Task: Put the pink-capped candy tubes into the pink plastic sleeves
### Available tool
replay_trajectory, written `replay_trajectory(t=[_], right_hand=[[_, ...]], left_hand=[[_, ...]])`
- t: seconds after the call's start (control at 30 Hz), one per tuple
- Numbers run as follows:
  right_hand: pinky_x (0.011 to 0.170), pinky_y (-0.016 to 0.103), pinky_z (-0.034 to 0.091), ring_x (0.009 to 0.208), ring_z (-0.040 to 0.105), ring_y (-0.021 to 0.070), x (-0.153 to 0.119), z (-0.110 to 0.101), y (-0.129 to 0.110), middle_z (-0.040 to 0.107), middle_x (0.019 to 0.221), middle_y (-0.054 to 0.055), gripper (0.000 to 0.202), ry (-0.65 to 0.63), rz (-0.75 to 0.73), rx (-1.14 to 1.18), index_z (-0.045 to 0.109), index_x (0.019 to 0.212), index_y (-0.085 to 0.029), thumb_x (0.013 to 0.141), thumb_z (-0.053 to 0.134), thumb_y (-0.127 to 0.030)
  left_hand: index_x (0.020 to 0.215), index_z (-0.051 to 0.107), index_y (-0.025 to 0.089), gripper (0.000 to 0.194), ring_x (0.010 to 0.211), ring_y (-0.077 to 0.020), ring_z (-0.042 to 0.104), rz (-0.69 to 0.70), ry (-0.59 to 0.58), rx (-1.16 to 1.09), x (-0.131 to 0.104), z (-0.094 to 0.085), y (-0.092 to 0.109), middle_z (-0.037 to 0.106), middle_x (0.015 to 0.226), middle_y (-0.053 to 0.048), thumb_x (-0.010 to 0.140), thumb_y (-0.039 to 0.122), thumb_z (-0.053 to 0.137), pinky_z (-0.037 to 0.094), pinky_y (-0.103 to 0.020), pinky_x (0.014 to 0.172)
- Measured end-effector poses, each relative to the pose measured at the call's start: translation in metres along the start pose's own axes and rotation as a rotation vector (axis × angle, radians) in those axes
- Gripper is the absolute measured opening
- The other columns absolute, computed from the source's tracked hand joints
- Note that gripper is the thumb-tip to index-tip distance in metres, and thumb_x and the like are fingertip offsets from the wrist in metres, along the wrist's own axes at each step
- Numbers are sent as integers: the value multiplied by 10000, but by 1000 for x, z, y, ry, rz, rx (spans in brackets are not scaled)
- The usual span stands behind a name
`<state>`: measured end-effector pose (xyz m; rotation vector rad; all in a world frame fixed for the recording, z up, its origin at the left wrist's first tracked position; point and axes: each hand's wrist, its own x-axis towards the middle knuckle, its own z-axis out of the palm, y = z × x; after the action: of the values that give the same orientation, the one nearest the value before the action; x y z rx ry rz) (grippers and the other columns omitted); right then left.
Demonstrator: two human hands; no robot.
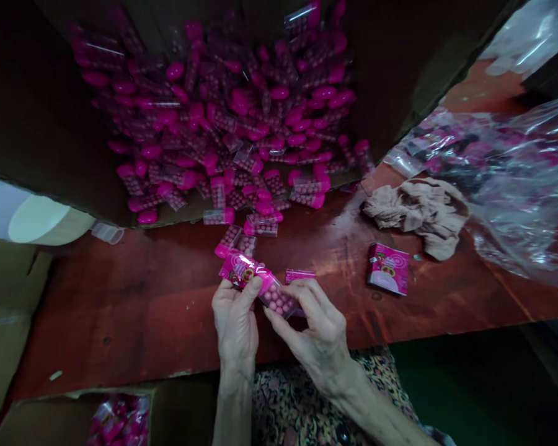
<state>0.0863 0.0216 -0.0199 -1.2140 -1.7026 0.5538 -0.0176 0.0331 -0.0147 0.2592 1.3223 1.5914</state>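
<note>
Pinched in my left hand (236, 316) is a pink printed label (236, 267), with the thumb also against the pink cap end of a clear container. My right hand (314, 328) grips the other end of that clear container (278, 299), which shows pink balls inside. The container is tilted, its cap end toward the label. Partly behind my right hand lies a pink printed piece (300, 275). Beyond my hands, similar containers (263, 224) with pink caps lie on the red table (144, 297). A stack of pink labels (388, 269) rests to the right.
A large cardboard box (390, 68) on its side holds many pink-capped containers. At right are a crumpled cloth (418, 210) and a clear plastic bag (525, 192). A white bowl (46, 222) stands at left; a carton (46, 421) with pink items sits at the lower left.
</note>
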Motion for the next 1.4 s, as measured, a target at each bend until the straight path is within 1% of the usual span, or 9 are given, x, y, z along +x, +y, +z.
replay_trajectory(t=[0.17, 0.3, 0.4, 0.6, 0.77, 0.87, 1.03, 1.23, 1.4], right_hand=[[655, 303, 544, 783, 589, 167, 2, -4, 4, 579, 847, 59, 221, 11, -83, 12, 567, 940, -164, 734, 605, -92], [671, 290, 543, 785, 588, 159, 3, -6, 5, 579, 852, 55, 258, 52, -70, 25, 585, 949, -168, 715, 628, -69], [692, 310, 544, 792, 592, 165, 2, -5, 5, 582, 851, 49, 259, 89, -42, 14, 597, 943, -185, 712, 629, -70], [670, 312, 556, 795, 608, 174, 1, -2, 5, 596, 855, 56, 269, 125, -84, 17, 604, 974, -185, 723, 635, -91], [677, 300, 552, 813, 610, 172, 0, -1, 8, 603, 878, 70, 289, 176, -93, -16, 611, 986, -175, 717, 649, -77], [678, 298, 554, 796, 614, 169, 0, 0, 9, 610, 864, 64, 271, 161, -67, -36, 619, 977, -176, 719, 655, -100], [667, 297, 561, 768, 614, 170, -1, -1, 5, 606, 841, 65, 228, 99, -21, -8, 624, 967, -166, 742, 638, -135], [676, 316, 556, 778, 608, 178, 1, 1, 5, 595, 853, 61, 250, 121, 26, -7, 620, 980, -185, 741, 611, -110], [699, 302, 554, 768, 608, 169, 4, 2, 10, 598, 850, 56, 233, 78, 38, -5, 632, 945, -177, 716, 666, -150]], left_hand=[[854, 670, 155, 298, 728, -158, 645, -133, -128, -78, 4, -6, 3, 708, 793, -50, 572, 182, 762, 474, -305, 784], [827, 678, 143, 208, 807, -178, 648, -197, -141, -163, 0, -5, -3, 712, 833, -82, 648, 242, 721, 468, -316, 822], [822, 686, 117, 215, 821, -182, 646, -237, -154, -159, -5, 0, -7, 711, 859, -105, 683, 281, 692, 475, -301, 810], [768, 698, 115, 159, 719, -152, 640, -222, -154, -90, -9, 5, -7, 709, 741, -67, 663, 234, 705, 486, -263, 742], [686, 685, 122, 92, 619, -81, 595, -225, -159, -108, -12, 9, -9, 683, 649, -24, 632, 184, 725, 462, -181, 664], [651, 677, 118, 106, 578, -61, 570, -224, -103, -122, -15, 13, -10, 668, 626, -9, 622, 205, 732, 445, -155, 612], [667, 680, 137, 119, 577, -77, 570, -151, 24, -86, -22, 16, -11, 655, 622, 4, 618, 232, 734, 440, -176, 585], [715, 684, 159, 108, 615, -95, 589, -189, -24, -82, -28, 20, -16, 674, 684, 0, 639, 225, 721, 453, -206, 625], [749, 684, 137, 161, 678, -111, 599, -163, -15, -91, -21, 13, -12, 677, 730, -28, 698, 288, 672, 460, -231, 699]])
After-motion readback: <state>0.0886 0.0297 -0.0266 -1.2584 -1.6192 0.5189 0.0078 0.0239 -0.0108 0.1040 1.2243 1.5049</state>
